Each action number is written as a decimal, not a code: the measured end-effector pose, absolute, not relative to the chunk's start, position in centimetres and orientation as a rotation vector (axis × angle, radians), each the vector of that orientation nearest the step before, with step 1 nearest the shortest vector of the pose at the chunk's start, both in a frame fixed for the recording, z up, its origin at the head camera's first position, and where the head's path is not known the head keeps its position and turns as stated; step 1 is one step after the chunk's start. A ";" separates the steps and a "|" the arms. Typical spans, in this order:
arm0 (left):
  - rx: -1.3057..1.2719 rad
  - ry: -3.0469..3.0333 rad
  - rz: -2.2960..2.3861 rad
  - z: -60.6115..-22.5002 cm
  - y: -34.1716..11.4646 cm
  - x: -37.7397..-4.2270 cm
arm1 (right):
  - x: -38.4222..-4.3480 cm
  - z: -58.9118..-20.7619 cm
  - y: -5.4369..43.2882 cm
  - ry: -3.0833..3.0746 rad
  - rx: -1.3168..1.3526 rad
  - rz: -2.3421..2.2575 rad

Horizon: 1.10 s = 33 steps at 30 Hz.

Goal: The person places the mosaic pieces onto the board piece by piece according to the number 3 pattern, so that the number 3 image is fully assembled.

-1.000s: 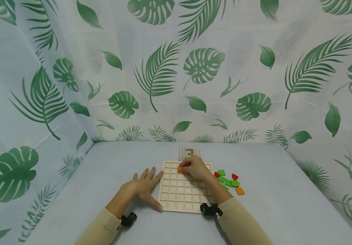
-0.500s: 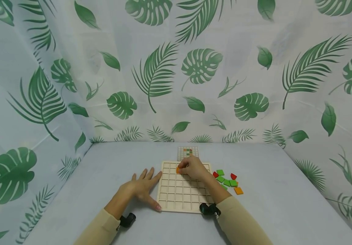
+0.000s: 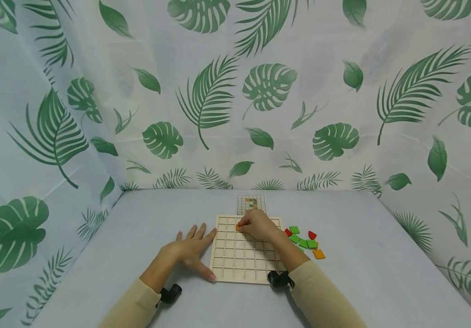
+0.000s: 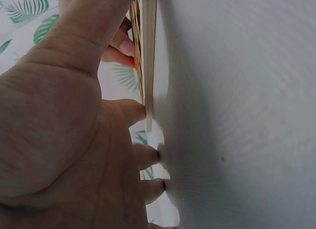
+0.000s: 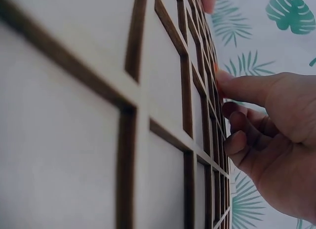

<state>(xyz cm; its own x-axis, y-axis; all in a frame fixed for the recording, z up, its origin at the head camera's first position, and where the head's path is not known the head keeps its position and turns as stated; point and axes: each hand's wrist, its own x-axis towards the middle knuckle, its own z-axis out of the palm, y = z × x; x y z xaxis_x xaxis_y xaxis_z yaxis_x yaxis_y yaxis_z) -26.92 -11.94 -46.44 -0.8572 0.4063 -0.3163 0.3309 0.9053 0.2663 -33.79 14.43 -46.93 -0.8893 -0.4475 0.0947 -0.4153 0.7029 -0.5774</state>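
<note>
A pale wooden grid board (image 3: pixel 239 262) lies on the table before me. My right hand (image 3: pixel 258 224) reaches over its far part, thumb and fingers pinching a small orange tile (image 3: pixel 238 227) at a cell in the second row from the far edge. The right wrist view shows only a sliver of the orange tile (image 5: pixel 216 67) at the fingertips of the right hand (image 5: pixel 281 135). With fingers spread, my left hand (image 3: pixel 190 250) rests at the board's left side. In the left wrist view, a finger of the left hand (image 4: pixel 64 140) touches the board's edge (image 4: pixel 148 66).
Right of the board lie several loose tiles: green tiles (image 3: pixel 303 243), red quarter-round pieces (image 3: pixel 312 235) and an orange square (image 3: pixel 319 254). Behind the board is a small grid card (image 3: pixel 241 210) with a coloured pattern. A leaf-print cloth (image 3: pixel 280 168) hangs behind the table.
</note>
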 end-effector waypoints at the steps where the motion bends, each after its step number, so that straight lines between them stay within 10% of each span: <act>1: 0.541 2.699 0.287 -46.5 -11.9 -26.9 | -33.8 -46.9 14.4 2.857 -0.726 -0.934; 33: 0.549 2.701 0.290 -46.3 -11.7 -26.7 | -31.5 -43.2 24.8 3.008 -0.531 -1.460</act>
